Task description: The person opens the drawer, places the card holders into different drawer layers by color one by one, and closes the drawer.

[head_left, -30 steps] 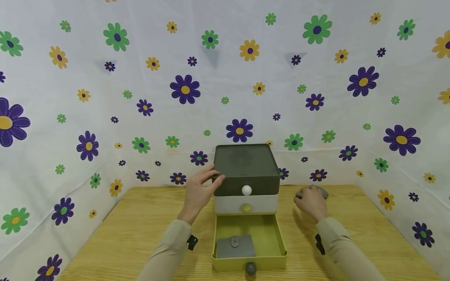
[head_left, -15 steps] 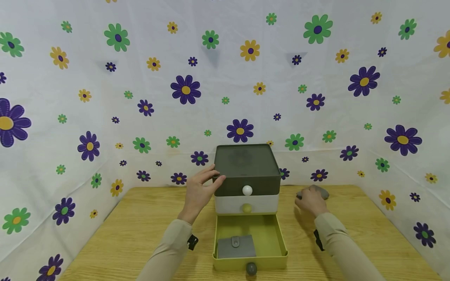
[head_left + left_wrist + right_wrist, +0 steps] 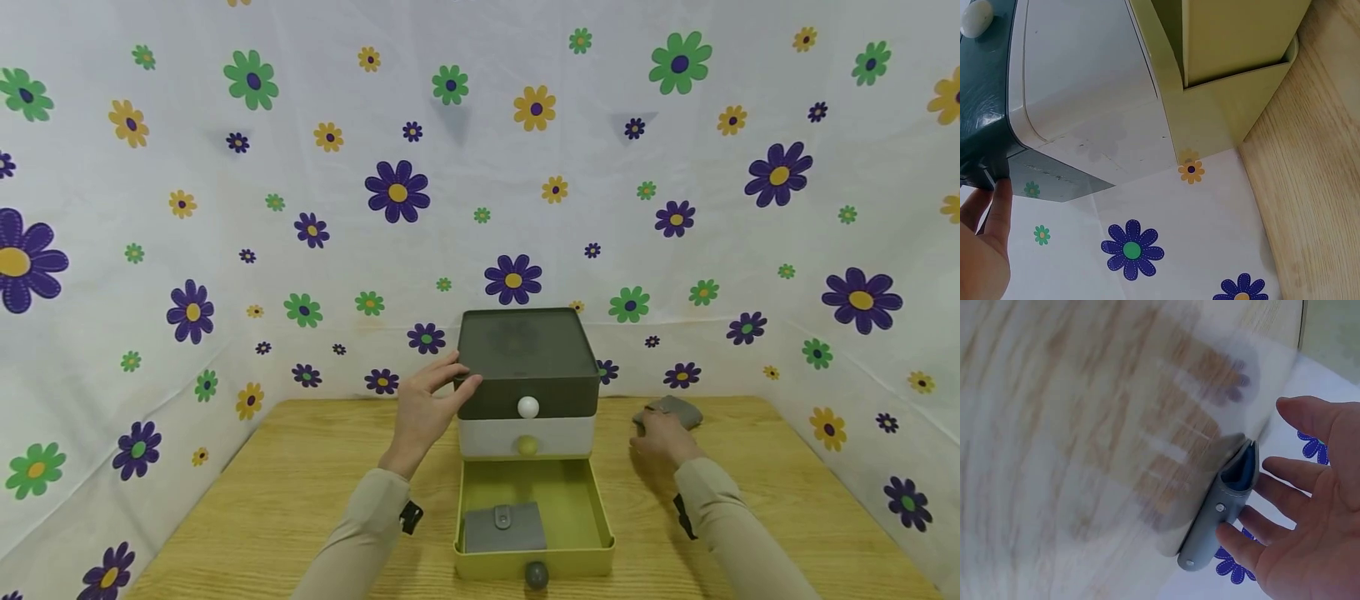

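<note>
My left hand rests at the front left corner of the dark top of a small stacked drawer box. In the left wrist view its fingers touch the dark edge, mostly straight. The bottom yellow-green drawer is pulled out, and a grey snap-tab wallet lies at its left front. On the table to the right lies a grey leather case with metal studs. My right hand is beside this case, fingers spread and loosely bent, some fingertips at its side.
The drawer box stands on a wooden table, a white drawer knob and a yellow-green knob on its front. Behind and at both sides hangs a white cloth with printed flowers.
My right fingers have loosened from the grey case and drawn slightly back toward me, showing more of it. My left hand and the pulled-out drawer have stayed put.
</note>
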Motion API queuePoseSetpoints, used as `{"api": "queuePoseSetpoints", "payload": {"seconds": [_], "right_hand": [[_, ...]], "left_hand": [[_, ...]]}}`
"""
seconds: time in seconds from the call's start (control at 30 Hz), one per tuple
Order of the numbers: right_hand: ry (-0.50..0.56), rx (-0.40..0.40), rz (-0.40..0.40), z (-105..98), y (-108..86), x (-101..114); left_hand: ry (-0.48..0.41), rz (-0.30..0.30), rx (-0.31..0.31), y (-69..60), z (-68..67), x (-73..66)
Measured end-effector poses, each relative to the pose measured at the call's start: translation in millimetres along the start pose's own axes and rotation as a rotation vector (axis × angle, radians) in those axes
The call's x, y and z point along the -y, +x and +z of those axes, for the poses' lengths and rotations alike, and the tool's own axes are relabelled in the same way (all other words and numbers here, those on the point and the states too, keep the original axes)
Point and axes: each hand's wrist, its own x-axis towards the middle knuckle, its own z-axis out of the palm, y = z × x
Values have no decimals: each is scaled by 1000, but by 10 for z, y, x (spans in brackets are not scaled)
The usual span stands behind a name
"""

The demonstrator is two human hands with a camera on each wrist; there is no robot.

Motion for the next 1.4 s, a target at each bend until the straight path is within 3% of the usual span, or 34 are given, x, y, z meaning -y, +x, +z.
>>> {"api": "queuePoseSetpoints", "payload": {"seconds": [0.23, 0.37, 0.47, 0.73, 1.1, 1.4], "right_hand": [[-38, -38, -33, -40, -49, -13], [-27, -41, -5, -4, -101, -44], [-9, -41, 28, 41, -119, -102], [74, -81, 2, 60, -80, -231], [85, -110, 245, -7, -235, -267], [77, -78, 246, -37, -257, -321]], "left_hand": [[11, -15, -2, 4, 5, 21], [7, -23, 3, -3, 5, 28], [7, -23, 6, -9, 9, 30], [-6, -13, 7, -13, 15, 37], [4, 3, 3, -10, 11, 22], [0, 6, 2, -11, 5, 0]]}}
